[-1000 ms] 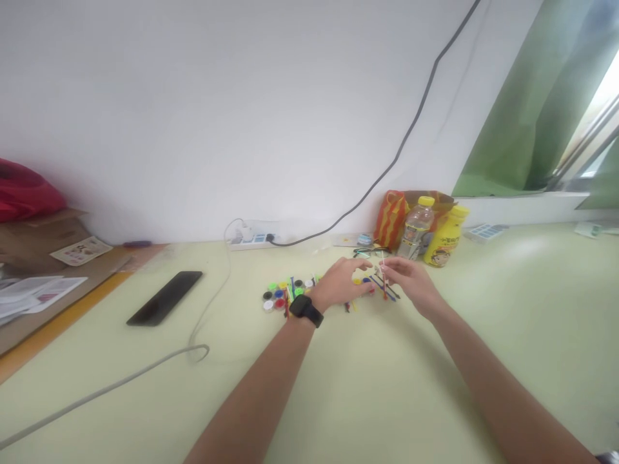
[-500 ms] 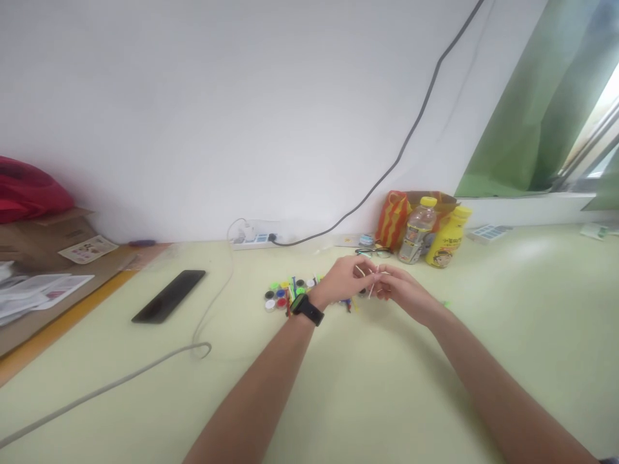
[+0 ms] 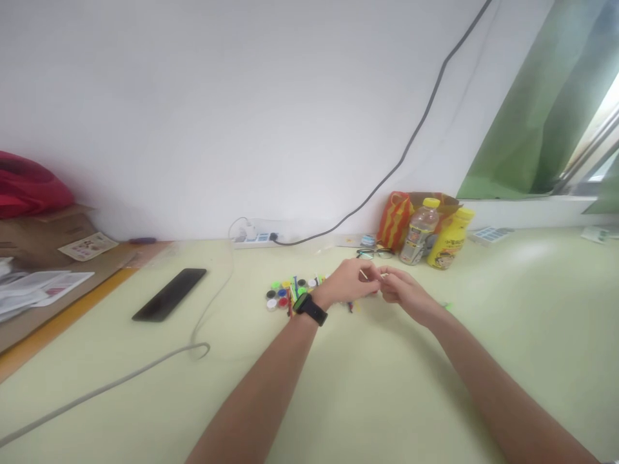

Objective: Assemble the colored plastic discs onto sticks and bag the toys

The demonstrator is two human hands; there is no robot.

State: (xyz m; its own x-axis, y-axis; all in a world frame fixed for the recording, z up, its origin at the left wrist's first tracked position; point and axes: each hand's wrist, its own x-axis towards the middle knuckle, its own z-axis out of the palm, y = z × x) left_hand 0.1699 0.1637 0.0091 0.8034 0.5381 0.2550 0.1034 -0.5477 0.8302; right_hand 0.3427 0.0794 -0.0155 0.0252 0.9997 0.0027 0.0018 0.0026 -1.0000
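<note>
My left hand, with a black watch on its wrist, is pinched on a thin whitish strip. Close beside it on the right, my right hand has its fingertips closed on a thin white piece, which I cannot tell apart from the same strip. The fingertips of both hands nearly meet just over the table. Left of and partly behind my left hand lie several small round coloured discs and thin coloured sticks. My hand and wrist hide part of that pile.
Eyeglasses lie beyond my hands. A clear bottle, a yellow bottle and a red-yellow bag stand right of them. A black phone and a grey cable lie left; a power strip sits by the wall.
My fingers have shifted around the thin white strip; it stood upright between the hands before and now shows only as short bits. Both hands remain in nearly the same place.
</note>
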